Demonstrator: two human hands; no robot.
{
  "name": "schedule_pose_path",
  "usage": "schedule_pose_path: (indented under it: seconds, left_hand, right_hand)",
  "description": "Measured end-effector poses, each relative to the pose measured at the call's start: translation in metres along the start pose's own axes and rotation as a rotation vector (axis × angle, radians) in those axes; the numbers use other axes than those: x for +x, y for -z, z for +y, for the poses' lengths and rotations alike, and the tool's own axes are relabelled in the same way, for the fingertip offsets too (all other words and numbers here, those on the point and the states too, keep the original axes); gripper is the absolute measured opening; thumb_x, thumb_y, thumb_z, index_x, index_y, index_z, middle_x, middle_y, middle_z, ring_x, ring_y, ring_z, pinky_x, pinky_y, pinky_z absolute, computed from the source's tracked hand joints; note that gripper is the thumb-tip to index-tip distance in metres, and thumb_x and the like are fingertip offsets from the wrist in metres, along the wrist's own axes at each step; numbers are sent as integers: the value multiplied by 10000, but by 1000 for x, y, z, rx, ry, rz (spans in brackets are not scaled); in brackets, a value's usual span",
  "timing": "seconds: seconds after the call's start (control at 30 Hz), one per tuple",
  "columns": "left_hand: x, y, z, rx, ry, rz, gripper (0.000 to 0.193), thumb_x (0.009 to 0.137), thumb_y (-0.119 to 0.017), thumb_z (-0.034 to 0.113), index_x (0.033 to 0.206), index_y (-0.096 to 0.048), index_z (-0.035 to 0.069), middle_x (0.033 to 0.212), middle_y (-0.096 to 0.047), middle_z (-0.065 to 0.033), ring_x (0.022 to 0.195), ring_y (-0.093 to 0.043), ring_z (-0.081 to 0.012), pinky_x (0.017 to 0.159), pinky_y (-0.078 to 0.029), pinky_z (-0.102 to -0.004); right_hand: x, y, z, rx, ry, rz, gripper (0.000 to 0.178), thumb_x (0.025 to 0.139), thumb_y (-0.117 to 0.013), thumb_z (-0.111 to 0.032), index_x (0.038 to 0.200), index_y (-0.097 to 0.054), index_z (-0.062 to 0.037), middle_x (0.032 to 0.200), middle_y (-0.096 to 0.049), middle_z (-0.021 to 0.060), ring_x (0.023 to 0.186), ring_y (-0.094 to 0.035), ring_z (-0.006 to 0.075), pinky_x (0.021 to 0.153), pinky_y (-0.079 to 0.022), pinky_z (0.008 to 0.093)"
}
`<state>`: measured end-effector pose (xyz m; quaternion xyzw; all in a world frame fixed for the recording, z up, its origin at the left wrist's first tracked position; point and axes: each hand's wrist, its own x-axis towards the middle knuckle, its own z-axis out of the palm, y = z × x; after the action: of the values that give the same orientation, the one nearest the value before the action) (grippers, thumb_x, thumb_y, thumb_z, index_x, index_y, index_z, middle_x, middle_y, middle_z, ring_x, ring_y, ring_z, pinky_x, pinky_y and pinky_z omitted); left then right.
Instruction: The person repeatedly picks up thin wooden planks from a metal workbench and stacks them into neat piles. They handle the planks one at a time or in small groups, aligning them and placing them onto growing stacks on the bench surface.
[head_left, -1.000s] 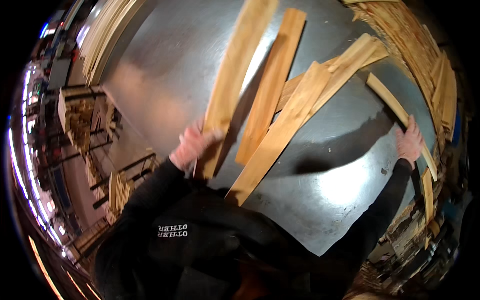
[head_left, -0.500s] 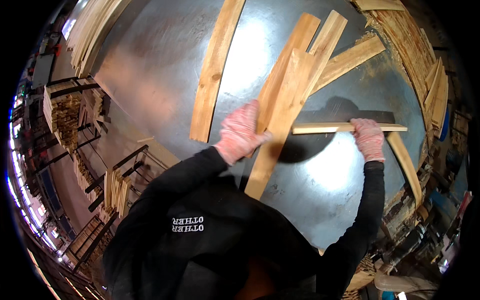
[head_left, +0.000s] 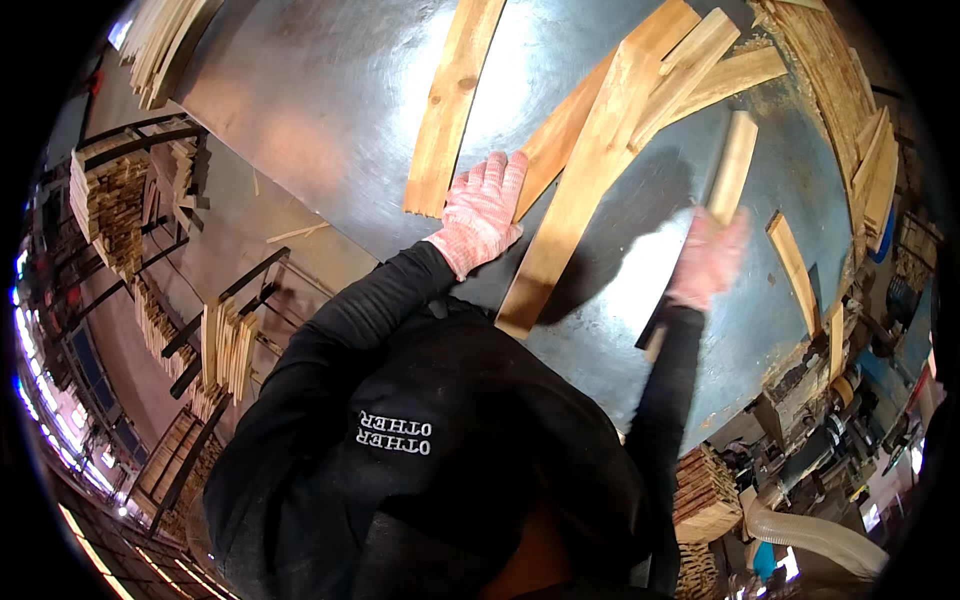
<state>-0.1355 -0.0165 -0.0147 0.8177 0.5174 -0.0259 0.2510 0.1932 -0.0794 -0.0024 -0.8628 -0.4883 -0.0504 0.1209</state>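
My left hand (head_left: 481, 214), in a pink-and-white knit glove, lies flat with its fingers stretched out, between the near ends of two boards. To its left is a knotted wooden board (head_left: 455, 105); by its fingertips is the near end of a darker board (head_left: 560, 140). My right hand (head_left: 708, 262), gloved alike and blurred by motion, is closed around a narrow wooden strip (head_left: 735, 165) pointing away from me. Between my hands a long pale board (head_left: 590, 180) overlaps the darker one. Two shorter boards fan out to the right, a middle board (head_left: 690, 70) and an outer board (head_left: 735, 80).
All this lies on a shiny metal table (head_left: 330, 110). A loose wooden strip (head_left: 794, 270) rests near its right edge, where sawdust and stacked boards (head_left: 825, 90) line the rim. Racks of cut wood (head_left: 110, 210) stand left; a ribbed hose (head_left: 815, 535) runs at lower right.
My right hand has turned the strip from lying crosswise to pointing away from me, and moved it left. The darker board's far end has swung right. My left fingers have straightened.
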Motion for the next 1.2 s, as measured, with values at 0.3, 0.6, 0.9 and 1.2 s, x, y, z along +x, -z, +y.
schedule_pose_path:
  seconds: [0.3, 0.6, 0.9, 1.2]
  left_hand:
    - [45, 7, 18, -155, 87, 80, 678, 828, -578, 92, 1465, -376, -18, 1298, -559, -253, 1126, -590, -390, 959, -490, -469]
    - [-24, 53, -95, -1964, 32, -424, 546, 988, -620, 187, 1463, -407, 22, 1085, -659, -119, 891, -678, -217, 783, -592, -353]
    - [-54, 86, -130, -1591, 209, -103, 747, 871, -702, 118, 1521, -348, 14, 1327, -591, -114, 1146, -602, -181, 954, -514, -310]
    - [-30, 44, -183, -1052, 164, 75, 929, 840, -762, 211, 1555, -218, -26, 1439, -490, -232, 1321, -502, -258, 1069, -436, -358]
  right_hand:
    - [-169, -41, -143, 611, -15, -270, 1093, 696, -792, -156, 1584, -160, -75, 1440, -424, 204, 1266, -518, 346, 1045, -467, 462]
    - [-56, 14, -211, 2198, -336, -862, 752, 767, -778, -147, 1418, -442, 24, 1337, -577, 149, 1137, -637, 297, 1002, -539, 453]
    - [-78, -49, -298, 540, 83, -113, 685, 993, -495, -428, 1507, -353, 1, 1469, -441, 291, 1368, -425, 438, 1143, -340, 492]
    - [-118, -94, -356, 486, 99, -447, 647, 1001, -497, -422, 1512, -372, -46, 1481, -420, 297, 1366, -408, 458, 1127, -363, 494]
